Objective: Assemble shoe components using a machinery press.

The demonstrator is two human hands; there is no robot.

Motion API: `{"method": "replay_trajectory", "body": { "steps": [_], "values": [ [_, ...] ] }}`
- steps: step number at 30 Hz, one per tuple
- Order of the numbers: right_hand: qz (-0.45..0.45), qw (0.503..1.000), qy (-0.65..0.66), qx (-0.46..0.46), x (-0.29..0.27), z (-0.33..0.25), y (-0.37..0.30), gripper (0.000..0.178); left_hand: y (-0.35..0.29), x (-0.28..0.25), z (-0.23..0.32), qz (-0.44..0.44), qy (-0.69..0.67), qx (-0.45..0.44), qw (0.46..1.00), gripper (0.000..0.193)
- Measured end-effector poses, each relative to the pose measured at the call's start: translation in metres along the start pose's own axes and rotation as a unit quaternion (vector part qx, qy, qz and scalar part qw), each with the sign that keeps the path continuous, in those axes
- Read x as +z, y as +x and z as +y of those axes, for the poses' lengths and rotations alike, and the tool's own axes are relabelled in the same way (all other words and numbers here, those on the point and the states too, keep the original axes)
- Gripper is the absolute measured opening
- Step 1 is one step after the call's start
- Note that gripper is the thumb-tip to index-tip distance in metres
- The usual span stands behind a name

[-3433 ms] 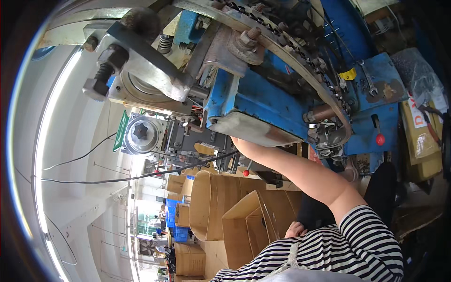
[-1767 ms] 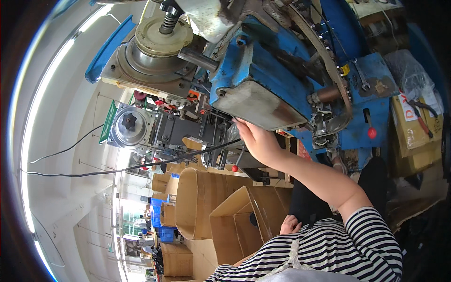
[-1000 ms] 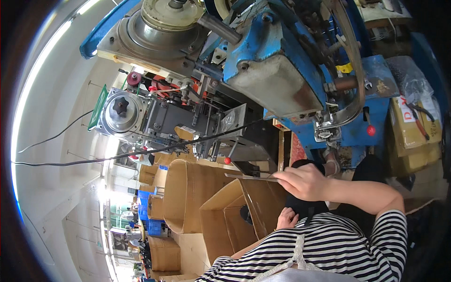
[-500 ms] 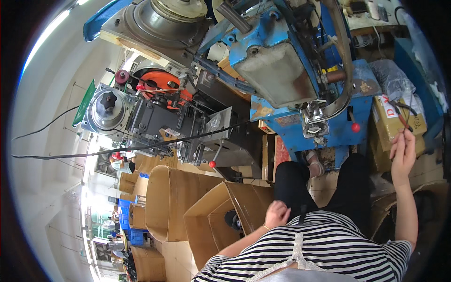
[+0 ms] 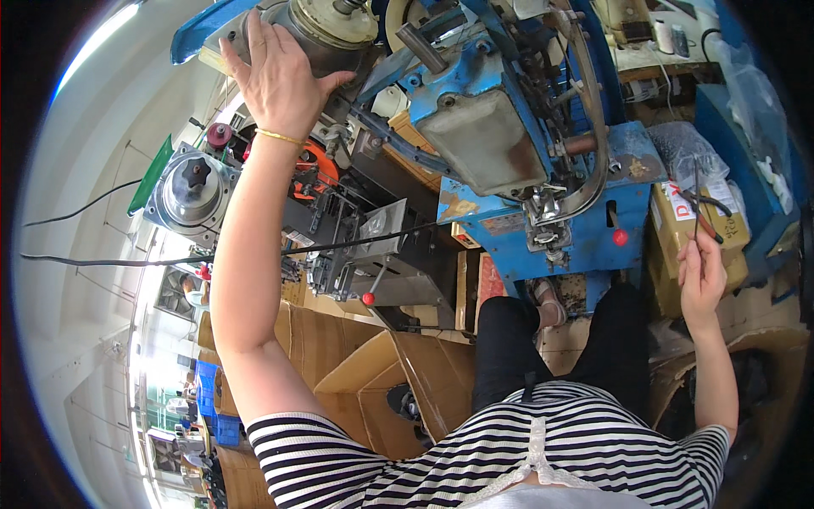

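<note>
My left hand (image 5: 284,81) is raised at the upper left with its fingers spread. It appears in front of the round metal bowl (image 5: 335,38) on the machine; whether it touches the bowl I cannot tell. At the right, my right hand (image 5: 702,276) pinches a thin dark rod-like tool (image 5: 696,191) that points upward. Beside that tool is a dark, plier-like tool (image 5: 716,204) with some orange on it, in front of a taped cardboard box (image 5: 674,233). Whether the fingers also hold this second tool is unclear.
A blue machine (image 5: 500,127) with a red-knobbed lever (image 5: 620,237) stands in front of my knees. Another machine (image 5: 195,187) is at the left, with a black cable (image 5: 153,263) crossing there. Open cardboard cartons (image 5: 381,373) stand at my left.
My left hand has risen from beside my lap to the upper left, its fingers now spread. My right hand keeps its pinch near the box. The whole view has shifted slightly.
</note>
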State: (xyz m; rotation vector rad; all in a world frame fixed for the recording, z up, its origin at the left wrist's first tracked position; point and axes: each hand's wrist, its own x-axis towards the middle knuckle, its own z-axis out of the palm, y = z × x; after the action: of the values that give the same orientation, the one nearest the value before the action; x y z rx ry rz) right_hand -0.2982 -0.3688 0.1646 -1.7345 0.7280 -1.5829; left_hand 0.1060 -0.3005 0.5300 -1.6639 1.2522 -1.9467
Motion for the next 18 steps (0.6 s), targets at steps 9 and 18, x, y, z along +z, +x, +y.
{"method": "replay_trajectory", "body": {
  "steps": [9,18],
  "values": [
    [-0.004,0.999,-0.045,0.015,-0.011,0.031,0.008,0.017,0.027,-0.015,0.015,-0.062,0.083,0.033,0.994,0.071],
    [-0.030,0.987,-0.133,-0.086,0.000,0.019,0.020,0.015,0.036,-0.025,0.015,-0.028,0.007,0.017,0.999,0.077]
  ]
}}
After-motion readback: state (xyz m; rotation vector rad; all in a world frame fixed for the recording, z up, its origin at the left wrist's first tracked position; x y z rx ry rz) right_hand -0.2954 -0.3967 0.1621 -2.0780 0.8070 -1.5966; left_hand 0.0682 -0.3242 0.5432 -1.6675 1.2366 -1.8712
